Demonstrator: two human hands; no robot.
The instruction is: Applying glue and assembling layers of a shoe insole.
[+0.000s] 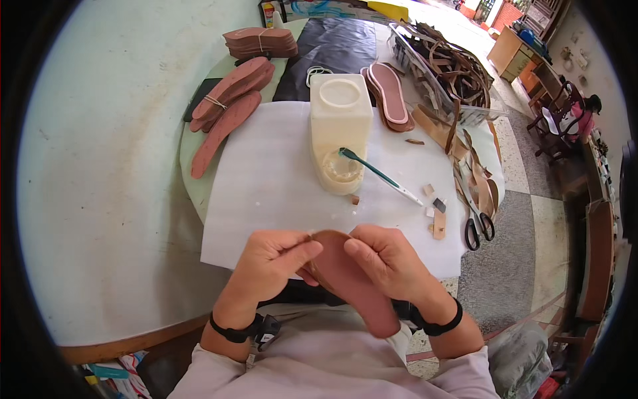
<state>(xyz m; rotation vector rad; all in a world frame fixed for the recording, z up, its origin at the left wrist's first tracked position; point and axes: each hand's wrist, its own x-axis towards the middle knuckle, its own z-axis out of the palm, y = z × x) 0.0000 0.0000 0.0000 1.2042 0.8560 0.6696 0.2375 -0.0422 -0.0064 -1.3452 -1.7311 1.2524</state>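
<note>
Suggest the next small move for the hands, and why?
I'd probably slide the right hand down the near edge of the insole, pinching as it goes. Both hands grip the insole toward its far end, while its near end hangs free; the left hand, on the opposite edge, could likely steady it.

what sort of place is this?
Probably a small shoe-making workshop, maybe home-run. The signs: a held sole, more soles stacked on the table, and a pile of cut strips.
</note>
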